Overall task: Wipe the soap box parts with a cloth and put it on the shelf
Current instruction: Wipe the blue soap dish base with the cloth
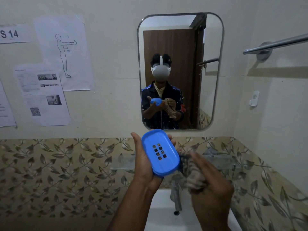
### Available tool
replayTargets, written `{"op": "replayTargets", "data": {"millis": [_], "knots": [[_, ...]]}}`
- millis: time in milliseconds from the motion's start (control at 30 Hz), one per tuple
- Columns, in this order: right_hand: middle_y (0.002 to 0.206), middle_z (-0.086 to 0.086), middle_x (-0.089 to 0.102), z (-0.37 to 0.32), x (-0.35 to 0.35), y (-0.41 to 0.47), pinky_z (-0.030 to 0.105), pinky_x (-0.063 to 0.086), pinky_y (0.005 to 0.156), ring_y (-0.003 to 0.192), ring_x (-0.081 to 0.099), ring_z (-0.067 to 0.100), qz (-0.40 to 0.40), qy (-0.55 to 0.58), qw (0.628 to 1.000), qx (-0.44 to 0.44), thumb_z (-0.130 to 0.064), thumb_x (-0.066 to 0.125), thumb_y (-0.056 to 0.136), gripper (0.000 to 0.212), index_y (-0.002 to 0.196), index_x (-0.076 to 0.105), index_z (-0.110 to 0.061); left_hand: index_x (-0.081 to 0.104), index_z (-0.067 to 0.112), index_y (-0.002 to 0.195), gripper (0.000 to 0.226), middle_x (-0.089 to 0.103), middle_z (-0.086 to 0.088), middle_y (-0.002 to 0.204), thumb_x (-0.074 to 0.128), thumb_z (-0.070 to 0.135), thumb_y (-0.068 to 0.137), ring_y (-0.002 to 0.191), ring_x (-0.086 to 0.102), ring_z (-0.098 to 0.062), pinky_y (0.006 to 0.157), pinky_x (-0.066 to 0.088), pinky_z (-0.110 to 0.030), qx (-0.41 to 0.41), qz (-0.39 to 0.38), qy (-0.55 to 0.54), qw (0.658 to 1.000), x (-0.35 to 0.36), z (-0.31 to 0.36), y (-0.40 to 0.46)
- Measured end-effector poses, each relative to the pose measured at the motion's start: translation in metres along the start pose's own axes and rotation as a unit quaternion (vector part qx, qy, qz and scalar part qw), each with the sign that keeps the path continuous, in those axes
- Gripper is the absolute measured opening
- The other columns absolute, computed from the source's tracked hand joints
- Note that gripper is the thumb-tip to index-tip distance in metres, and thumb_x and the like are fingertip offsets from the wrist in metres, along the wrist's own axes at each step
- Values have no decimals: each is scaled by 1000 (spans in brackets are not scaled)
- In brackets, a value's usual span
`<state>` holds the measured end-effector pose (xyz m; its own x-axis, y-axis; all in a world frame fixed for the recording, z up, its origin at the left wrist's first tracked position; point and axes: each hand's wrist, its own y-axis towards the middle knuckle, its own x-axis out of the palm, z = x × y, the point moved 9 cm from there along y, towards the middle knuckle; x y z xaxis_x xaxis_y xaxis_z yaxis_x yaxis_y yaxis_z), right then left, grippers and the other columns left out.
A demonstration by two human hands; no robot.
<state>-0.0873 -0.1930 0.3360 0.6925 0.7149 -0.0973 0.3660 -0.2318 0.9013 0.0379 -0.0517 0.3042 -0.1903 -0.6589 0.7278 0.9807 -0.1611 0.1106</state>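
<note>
In the head view the left hand [143,162] cups a blue soap box part [160,152] from beneath, fingers curled round its far rim, hollow face toward the camera, long axis running from 11 to 5 o'clock. At its 4 o'clock the blurred right hand [210,182] grips a bunched cloth [193,172] touching the part's lower edge. Behind them lie a glass shelf [221,161], tap [176,195] and basin [160,214], with a mirror [180,70] at 12 o'clock.

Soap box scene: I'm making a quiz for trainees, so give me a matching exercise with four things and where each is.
Things:
1. blue soap box part
2. cloth
3. mirror
4. towel bar

Places:
A. on the wall, upper right
B. in the left hand
C. on the wall, above the hands
D. bunched in the right hand

Pairs: 1-B, 2-D, 3-C, 4-A
</note>
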Motion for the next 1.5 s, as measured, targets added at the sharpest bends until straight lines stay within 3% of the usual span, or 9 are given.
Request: {"op": "replayTargets", "data": {"millis": [133,233,333,533,700,767,1100,1333,1500], "knots": [[97,-4,70,10,-37,17,17,50,70,76,63,-2,168,55,981,80,5,67,86,37,118,67,-14,81,17,89,80,72,-12,86,32,79,82,80,66,-29,97,49,-56,20,-18,-5,1000,4,4,-4],[115,-19,67,-13,3,41,21,53,85,102,64,1,-28,99,995,15,-2,63,80,55,122,65,-37,67,23,126,76,70,-15,101,34,76,82,88,68,-30,85,57,-48,15,-39,49,998,16,-2,-7],[132,-1,64,-21,50,23,40,48,101,122,58,20,-208,-96,968,-107,3,74,66,67,129,64,-21,60,27,134,75,69,-15,103,42,75,79,91,68,-29,83,58,-42,12,-67,72,995,27,-4,-10],[103,-10,71,-17,50,0,7,42,75,87,63,9,-253,-61,965,34,2,63,66,61,121,67,-24,60,28,133,67,67,-17,102,34,71,87,83,65,-32,83,56,-53,72,-27,82,994,11,3,-4],[101,-16,72,-28,52,8,10,50,77,85,66,-6,-279,115,950,81,-22,56,80,42,119,70,-26,61,28,130,65,69,-12,97,36,68,84,83,66,-30,82,57,-52,79,-30,55,995,11,9,-6],[99,-20,70,-28,50,7,11,50,74,82,65,-7,-306,112,943,67,-10,61,81,42,118,72,-27,59,25,133,70,65,-15,100,39,70,83,85,64,-30,82,56,-51,83,-30,58,994,12,13,-4],[90,-5,74,-24,36,53,16,55,74,80,68,4,-108,-16,993,36,0,78,73,35,103,73,-18,72,20,118,77,75,-17,106,28,74,84,101,72,-29,90,57,-41,10,-48,159,986,25,-23,-16],[78,-4,66,-22,60,23,24,52,57,68,62,10,-412,61,907,66,1,64,80,38,91,54,-34,65,25,128,71,67,-18,98,31,73,88,77,65,-26,71,57,-38,41,-24,113,992,3,-3,-8],[75,-9,66,-29,58,45,21,51,56,65,62,4,-248,-2,969,14,-11,72,79,37,99,54,-36,70,23,122,69,74,-18,107,28,69,93,95,73,-29,80,60,-38,4,-19,129,991,2,-20,-10]]}}
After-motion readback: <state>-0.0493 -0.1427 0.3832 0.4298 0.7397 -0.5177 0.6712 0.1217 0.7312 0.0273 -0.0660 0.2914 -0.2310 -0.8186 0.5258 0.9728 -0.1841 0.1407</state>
